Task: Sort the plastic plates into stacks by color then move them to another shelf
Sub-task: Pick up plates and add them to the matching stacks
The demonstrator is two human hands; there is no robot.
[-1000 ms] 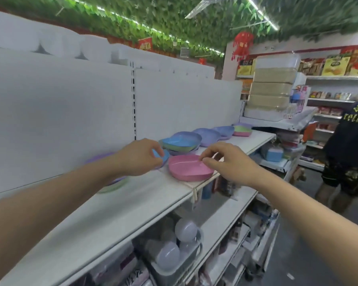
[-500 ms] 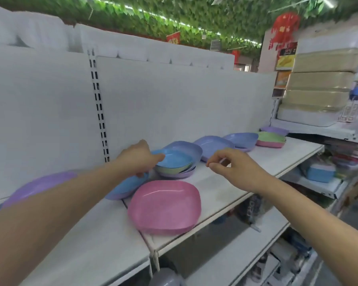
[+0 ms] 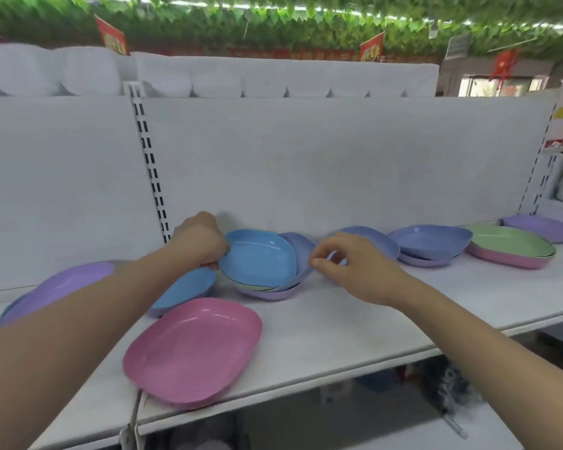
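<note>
Spanning the whole view was a long white metal shop shelf [image 3: 355,323] with a white perforated back panel [image 3: 306,164] and a black-slotted upright [image 3: 150,170]; all the plates stood on this shelf.

Largest item: a pink rounded-rectangle plastic plate [image 3: 192,352], lying alone at the front edge, its near rim reaching over the lip and holding nothing.

Next: a lilac plastic plate [image 3: 62,287] at far left, tilted, partly hidden by the left forearm, with a blue edge showing beneath it.

Next: a mixed centre stack [image 3: 267,289], with a sky-blue plastic plate [image 3: 260,258] on top, empty; under it a periwinkle plate [image 3: 301,251] skewed to the right, then a thin pale-green rim, then a lilac one at the bottom.

Next: a green plastic plate [image 3: 511,240] nested in a pink plate [image 3: 501,259], towards the right end.

Next: a periwinkle pair [image 3: 431,243], the upper plate sitting in a paler lower one.

Next: a second sky-blue plate [image 3: 182,292], tilted, just left of the centre stack and behind the pink plate.

Next: a lone periwinkle plate [image 3: 371,238], partly hidden behind the right hand.

Next: a lilac plate [image 3: 540,227] at far right, behind the green one.

Left hand [image 3: 202,241]: fingers curled, gripping the left rim of the top sky-blue plate.

Right hand [image 3: 351,264]: thumb and forefinger drawn together at the right edge of the skewed periwinkle plate; whether it actually gripped the rim could not be told.
</note>
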